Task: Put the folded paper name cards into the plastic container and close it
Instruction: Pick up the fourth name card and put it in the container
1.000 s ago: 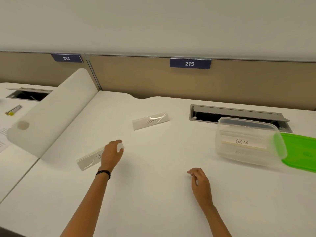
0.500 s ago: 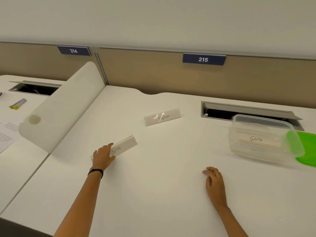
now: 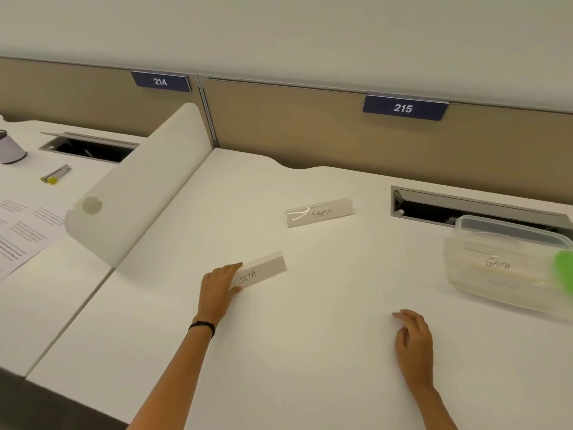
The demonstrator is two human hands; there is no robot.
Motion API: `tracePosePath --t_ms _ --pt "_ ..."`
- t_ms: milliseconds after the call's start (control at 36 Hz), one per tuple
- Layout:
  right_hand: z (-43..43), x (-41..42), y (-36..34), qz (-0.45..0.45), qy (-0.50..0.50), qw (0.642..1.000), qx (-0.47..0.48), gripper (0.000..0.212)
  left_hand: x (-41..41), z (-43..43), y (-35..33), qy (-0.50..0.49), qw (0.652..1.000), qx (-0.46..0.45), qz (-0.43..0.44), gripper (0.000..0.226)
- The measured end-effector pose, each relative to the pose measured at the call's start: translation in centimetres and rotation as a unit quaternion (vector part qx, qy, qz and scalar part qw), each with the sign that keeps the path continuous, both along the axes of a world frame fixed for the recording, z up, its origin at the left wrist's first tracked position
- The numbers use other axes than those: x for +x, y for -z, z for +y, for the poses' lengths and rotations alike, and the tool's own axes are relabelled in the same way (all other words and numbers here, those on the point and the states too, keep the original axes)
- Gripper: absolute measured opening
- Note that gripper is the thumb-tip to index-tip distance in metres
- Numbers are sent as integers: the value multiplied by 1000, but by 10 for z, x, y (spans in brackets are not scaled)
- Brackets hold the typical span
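My left hand [image 3: 218, 290] grips the left end of a folded white name card marked BETA [image 3: 262, 272], which stands tilted on the white desk. A second card marked SIGMA [image 3: 319, 211] stands farther back near the middle. At the right sits the clear plastic container [image 3: 483, 293], open on top, with a card marked GAMA [image 3: 497, 264] inside. Its green lid [image 3: 564, 273] shows only at the right edge of the frame. My right hand [image 3: 414, 342] rests flat on the desk with fingers loosely spread and nothing in it.
A rounded white divider panel [image 3: 139, 184] stands left of the cards. A cable slot [image 3: 465, 209] opens in the desk behind the container. The neighbouring desk at left holds printed sheets [image 3: 21, 228], a small marker [image 3: 55, 174] and a white cup [image 3: 11, 148].
My left hand has turned the BETA card upright and moved it right toward the middle. The camera has swung left, so the container and lid sit nearer the right edge.
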State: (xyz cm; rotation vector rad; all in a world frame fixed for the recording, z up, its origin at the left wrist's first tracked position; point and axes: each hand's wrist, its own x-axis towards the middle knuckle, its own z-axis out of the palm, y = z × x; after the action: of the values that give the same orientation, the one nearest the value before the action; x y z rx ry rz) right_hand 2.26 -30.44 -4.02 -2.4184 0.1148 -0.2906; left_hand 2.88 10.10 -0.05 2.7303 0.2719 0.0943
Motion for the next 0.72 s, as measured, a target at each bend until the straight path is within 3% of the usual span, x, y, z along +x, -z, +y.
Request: tracePosePath --t_ms 111,222,361,444,583,722 --pt "26 2 -9 -3 -29 1000 13 42 -1 -5 1 16 999 5 -31 49" --pt "69 14 -27 -25 -141 990 -6 43 -3 -12 4 46 997 22 -59 50" --pt "130 35 -50 -57 -298 949 -79 43 -9 -22 9 92 989 68 -91 53" --pt "164 46 -56 -78 -370 912 -158 55 -12 -28 11 116 983 95 -109 53" --pt "200 61 -57 -48 -400 860 -313 81 -17 -38 10 142 974 115 -136 55" --pt "209 65 -50 27 -402 852 -333 79 -22 -42 14 156 969 128 -141 60"
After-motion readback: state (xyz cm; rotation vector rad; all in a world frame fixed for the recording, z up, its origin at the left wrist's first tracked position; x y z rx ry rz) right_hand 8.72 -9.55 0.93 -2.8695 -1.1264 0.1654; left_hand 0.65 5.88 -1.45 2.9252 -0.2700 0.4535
